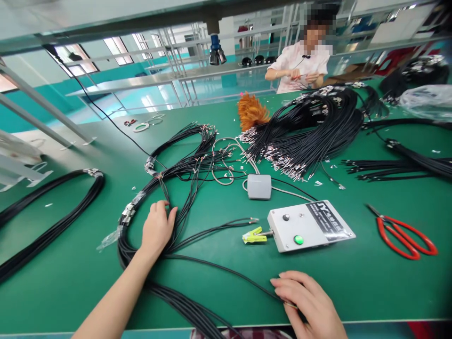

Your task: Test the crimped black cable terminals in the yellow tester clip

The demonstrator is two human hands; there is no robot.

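On the green table my left hand (158, 230) lies over a looped bundle of black cables (123, 245), thumb and fingers bent round several strands whose undersides I cannot see. My right hand (307, 301), near the front edge, pinches the end of a single black cable (226, 271) that runs back to the bundle. Between and beyond the hands stands a grey-white box (307, 226) with a knob and a lit green button. A yellow-green clip (254, 236) sticks out of its left side, with a few stripped cable ends just behind it.
Red-handled scissors (406, 235) lie at the right. A small grey pedal-like box (259, 187) sits behind the white one. A large pile of black cables (310, 127) and orange wires (251, 112) lie farther back. Another cable loop (70, 207) is at left. A co-worker (300, 66) sits opposite.
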